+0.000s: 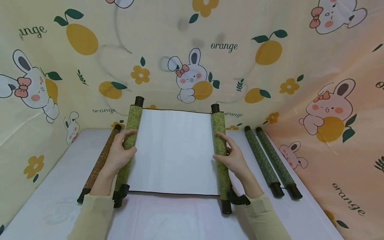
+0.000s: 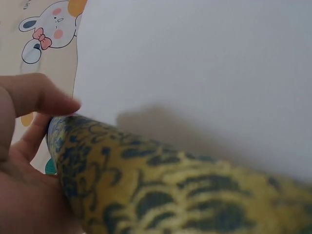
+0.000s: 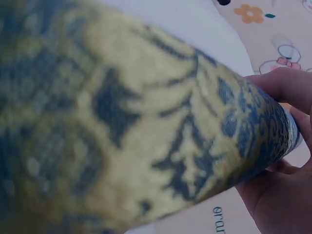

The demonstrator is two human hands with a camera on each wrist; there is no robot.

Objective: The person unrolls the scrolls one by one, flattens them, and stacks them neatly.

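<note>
Two hands hold one half-open scroll (image 1: 175, 151) over the tabletop (image 1: 180, 216): left hand (image 1: 120, 155) curled round its left roller (image 1: 129, 143), right hand (image 1: 232, 158) round its right roller (image 1: 220, 150). Outside the left grip lies one brown rolled scroll (image 1: 100, 161); outside the right grip lie two dark green scrolls (image 1: 270, 161), side by side.

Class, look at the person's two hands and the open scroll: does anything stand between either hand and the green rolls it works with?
Nothing visible does. The left hand grips the left roll and the right hand holds the right roll directly.
</note>
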